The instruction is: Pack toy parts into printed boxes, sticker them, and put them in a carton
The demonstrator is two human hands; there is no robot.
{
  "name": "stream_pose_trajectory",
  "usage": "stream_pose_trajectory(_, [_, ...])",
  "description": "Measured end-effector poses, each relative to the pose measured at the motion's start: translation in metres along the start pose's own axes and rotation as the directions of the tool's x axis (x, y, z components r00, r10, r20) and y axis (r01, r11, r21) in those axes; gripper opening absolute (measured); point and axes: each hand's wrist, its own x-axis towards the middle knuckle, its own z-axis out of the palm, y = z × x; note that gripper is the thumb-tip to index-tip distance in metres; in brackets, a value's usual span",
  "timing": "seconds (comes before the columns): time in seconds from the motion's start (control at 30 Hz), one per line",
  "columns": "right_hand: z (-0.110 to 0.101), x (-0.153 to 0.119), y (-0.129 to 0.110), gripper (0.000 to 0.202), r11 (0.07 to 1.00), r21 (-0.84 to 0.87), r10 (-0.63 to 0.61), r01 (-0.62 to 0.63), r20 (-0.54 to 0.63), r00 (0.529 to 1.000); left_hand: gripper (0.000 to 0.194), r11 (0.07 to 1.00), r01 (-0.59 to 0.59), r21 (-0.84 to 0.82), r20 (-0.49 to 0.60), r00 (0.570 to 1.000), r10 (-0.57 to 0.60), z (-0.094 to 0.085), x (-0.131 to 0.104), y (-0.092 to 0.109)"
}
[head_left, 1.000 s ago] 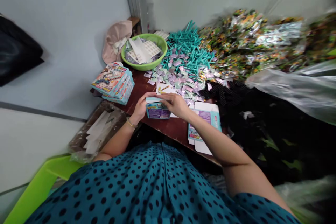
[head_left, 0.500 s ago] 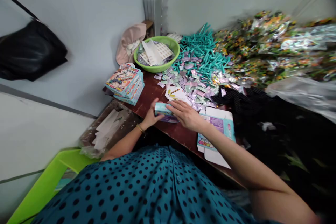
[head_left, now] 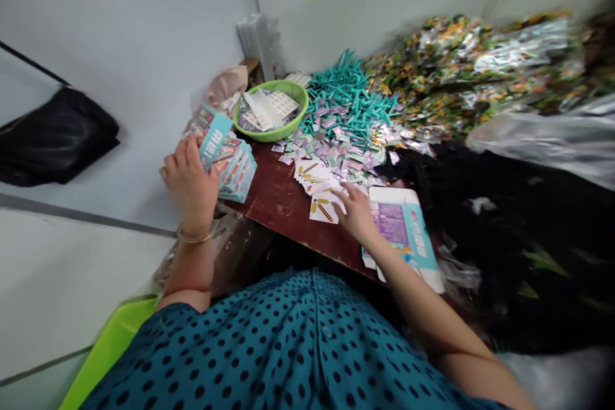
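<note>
So the left grip (head_left: 191, 182) has a closed teal box (head_left: 215, 136), thumb on the near edge and fingers wrapped round the left side, pinching it pretty firmly. The box pokes out past the fingertips, up and to the right of the palm, tilted, with a teal side and its white lettering facing up at the camera. It's right over the far left part of the box stack (head_left: 239, 170) at the tabletop (head_left: 281, 205) edge; can't tell if it's touching the top one or hovering just above.

The right grip (head_left: 354, 211) is down by the cards, fingers loosely bent and a bit spread. One loose card (head_left: 323, 210) with a pickaxe picture lies just left of the fingertips, and the card pile (head_left: 310, 173) is fanned out right behind it. Honestly can't tell whether those fingers are pinching a card or only resting there.

The flattened box (head_left: 416, 224) lies next to the right wrist, partly under the forearm. Further back there's a heap of little packets (head_left: 331, 150), then teal sticks (head_left: 353, 93), with the green basket (head_left: 271, 136) off behind the stack.
</note>
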Motion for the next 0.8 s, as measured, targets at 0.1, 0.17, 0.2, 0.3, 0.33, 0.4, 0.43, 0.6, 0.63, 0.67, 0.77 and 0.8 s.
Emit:
stream_pose_trajectory(0.1, [0.022,-0.029,-0.005,0.039,0.994,-0.110,0.038,-0.019,0.174,0.984,0.072,0.997,0.009,0.077,0.166,0.986,-0.022,0.032,0.016,-0.024])
stream_pose_trajectory(0.17, [0.023,-0.047,-0.003,0.043,0.988,-0.145,0.083,-0.055,0.194,0.977,0.068,0.999,0.011,0.039,0.198,0.980,-0.019,0.053,0.008,-0.035])
stream_pose_trajectory(0.2, [0.020,-0.056,0.001,0.046,0.979,-0.172,0.138,-0.109,0.167,0.976,0.066,1.000,0.012,0.005,0.181,0.983,-0.012,0.061,0.002,-0.037])
stream_pose_trajectory(0.3, [-0.002,-0.087,0.024,0.069,0.867,-0.278,0.424,-0.414,-0.025,0.905,0.063,0.990,-0.030,-0.139,0.143,0.988,0.050,0.080,-0.027,-0.024])
stream_pose_trajectory(0.33, [-0.010,-0.099,0.033,0.080,0.800,-0.301,0.518,-0.519,-0.092,0.851,0.061,0.979,-0.063,-0.196,0.174,0.980,0.098,0.089,-0.042,-0.012])
stream_pose_trajectory(0.4, [-0.023,-0.120,0.050,0.099,0.684,-0.322,0.638,-0.654,-0.170,0.751,0.057,0.937,-0.140,-0.319,0.317,0.916,0.245,0.114,-0.081,0.021])
stream_pose_trajectory(0.43, [-0.028,-0.129,0.057,0.105,0.647,-0.326,0.671,-0.689,-0.185,0.718,0.056,0.919,-0.155,-0.364,0.439,0.841,0.316,0.129,-0.103,0.040])
stream_pose_trajectory(0.6, [-0.044,-0.140,0.087,0.111,0.545,-0.273,0.758,-0.793,-0.245,0.605,0.067,0.893,-0.191,-0.408,0.717,0.538,0.443,0.220,-0.171,0.116])
stream_pose_trajectory(0.63, [-0.048,-0.137,0.092,0.107,0.546,-0.237,0.761,-0.804,-0.262,0.594,0.066,0.902,-0.177,-0.395,0.722,0.547,0.424,0.234,-0.170,0.125])
stream_pose_trajectory(0.67, [-0.053,-0.135,0.097,0.100,0.560,-0.189,0.759,-0.807,-0.273,0.591,0.064,0.910,-0.159,-0.383,0.719,0.567,0.402,0.245,-0.165,0.131])
stream_pose_trajectory(0.77, [-0.072,-0.131,0.109,0.072,0.640,0.051,0.745,-0.766,-0.285,0.603,0.063,0.914,-0.076,-0.399,0.688,0.634,0.353,0.256,-0.148,0.144])
stream_pose_trajectory(0.8, [-0.080,-0.131,0.111,0.063,0.662,0.157,0.739,-0.733,-0.300,0.603,0.065,0.901,-0.032,-0.434,0.676,0.650,0.348,0.253,-0.146,0.148])
